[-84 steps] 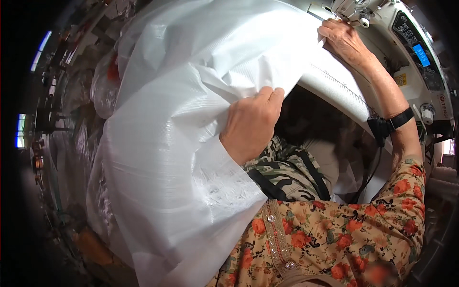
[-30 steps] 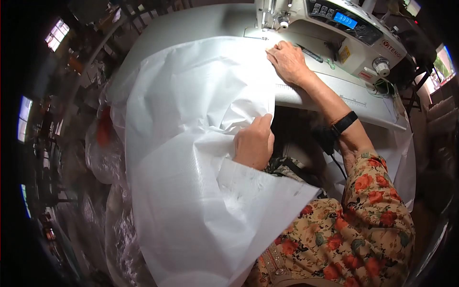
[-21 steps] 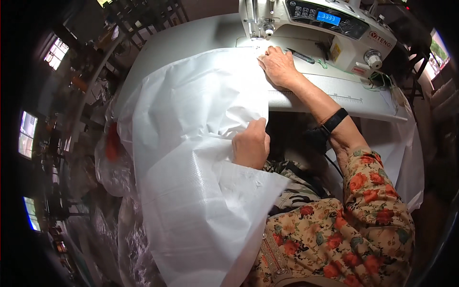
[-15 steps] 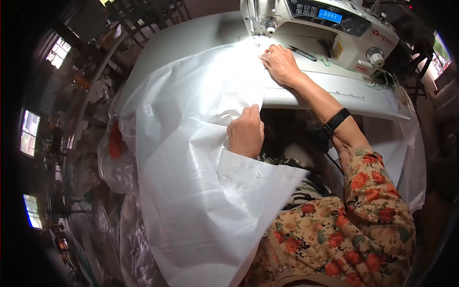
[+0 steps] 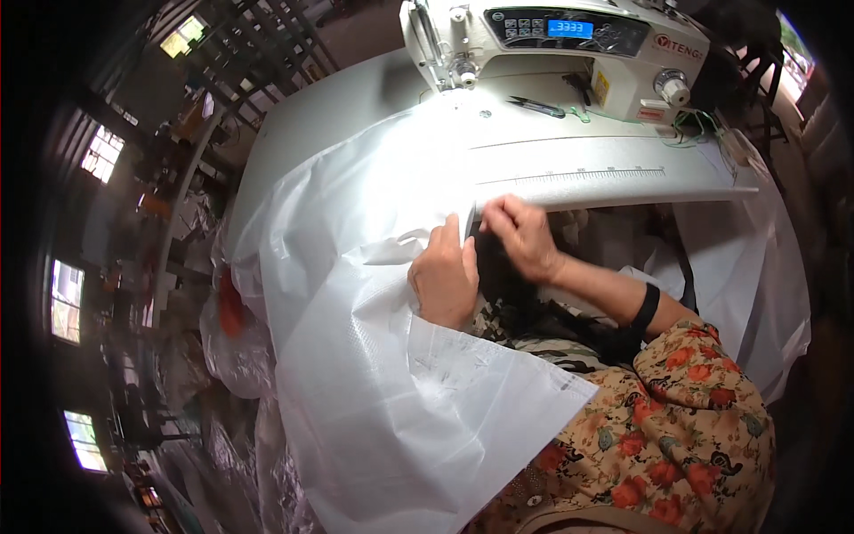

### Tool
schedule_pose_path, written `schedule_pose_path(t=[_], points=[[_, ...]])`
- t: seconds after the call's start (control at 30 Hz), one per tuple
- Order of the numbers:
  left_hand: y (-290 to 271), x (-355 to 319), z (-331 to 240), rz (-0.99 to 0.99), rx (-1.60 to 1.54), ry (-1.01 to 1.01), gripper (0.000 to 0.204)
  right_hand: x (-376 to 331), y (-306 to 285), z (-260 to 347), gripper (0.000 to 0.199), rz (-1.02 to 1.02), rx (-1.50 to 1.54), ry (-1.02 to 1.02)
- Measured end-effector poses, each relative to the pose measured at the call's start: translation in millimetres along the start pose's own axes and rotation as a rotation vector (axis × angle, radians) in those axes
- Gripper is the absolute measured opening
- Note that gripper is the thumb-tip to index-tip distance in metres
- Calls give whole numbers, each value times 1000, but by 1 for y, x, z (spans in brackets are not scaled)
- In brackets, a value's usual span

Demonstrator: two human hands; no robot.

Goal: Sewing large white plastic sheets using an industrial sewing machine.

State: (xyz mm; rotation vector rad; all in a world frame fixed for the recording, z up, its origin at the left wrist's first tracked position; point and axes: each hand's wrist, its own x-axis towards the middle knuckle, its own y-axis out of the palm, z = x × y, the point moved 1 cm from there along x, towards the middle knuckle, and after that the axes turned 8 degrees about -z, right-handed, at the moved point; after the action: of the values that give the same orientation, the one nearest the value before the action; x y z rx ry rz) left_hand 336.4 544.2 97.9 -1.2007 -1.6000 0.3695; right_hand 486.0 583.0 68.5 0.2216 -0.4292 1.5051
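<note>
A large white woven plastic sheet [image 5: 356, 374] drapes from the sewing machine [image 5: 463, 62] over the table's front edge. Its near part falls across my lap, with one corner turned out to the right. My left hand [image 5: 445, 280] is closed on the sheet's right edge, just below the tabletop's front. Beside it, at the table edge, my right hand [image 5: 525, 238] has its fingers curled close to that same sheet edge. Whether anything is pinched in the right fingertips is hidden. The sheet's far end lies in bright light under the machine head.
Dark thread snips [image 5: 536, 108] lie on the grey table [image 5: 569, 160] beside the machine, near green thread [image 5: 580, 116]. A printed ruler scale runs along the tabletop. Clear plastic [image 5: 238, 343] hangs at the left; more white sheeting [image 5: 756, 294] hangs at the right.
My right hand has come from beside the needle area back toward me, to the table's front edge. My left hand keeps its hold on the sheet. The whole view has shifted slightly.
</note>
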Motion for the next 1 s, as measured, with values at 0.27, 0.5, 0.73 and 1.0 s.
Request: schedule_pose_path(t=[0.27, 0.5, 0.73, 1.0], points=[[-88, -15, -33, -342, -411, 2, 48, -79, 32, -16, 54, 546, 686, 543], [-159, -59, 11, -632, 56, -78, 33, -103, 61, -50, 52, 702, 380, 720], [-113, -174, 192, 13, 104, -693, 23, -116, 59, -12, 35, 1100, 407, 561], [-141, -95, 47, -130, 450, -216, 17, -127, 14, -23, 40, 811, 81, 650]])
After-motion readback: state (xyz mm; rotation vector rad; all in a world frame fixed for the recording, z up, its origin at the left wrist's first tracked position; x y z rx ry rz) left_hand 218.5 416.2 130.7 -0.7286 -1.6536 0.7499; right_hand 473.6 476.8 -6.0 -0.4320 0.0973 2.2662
